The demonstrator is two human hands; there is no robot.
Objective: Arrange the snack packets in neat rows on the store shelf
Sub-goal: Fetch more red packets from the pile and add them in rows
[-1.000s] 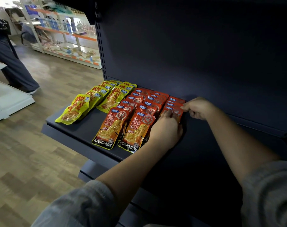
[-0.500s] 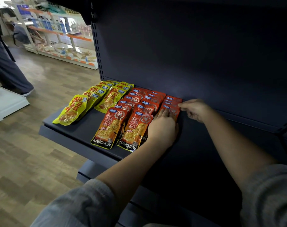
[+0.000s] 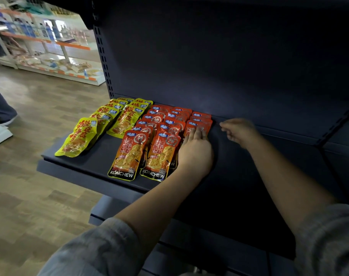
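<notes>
My flat left hand presses shiny red packets on the shelf; my right hand, loose, has let go.

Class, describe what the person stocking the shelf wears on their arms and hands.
Both arms wear loose grey fabric sleeves, the left sleeve and the right sleeve, pushed up so the forearms are bare. The left hand and right hand are bare: no gloves, rings, watch or bracelets visible.

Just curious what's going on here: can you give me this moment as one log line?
left hand: flat on rightmost red packet row | right hand: free, beside it | yellow packets: two rows at left
</notes>
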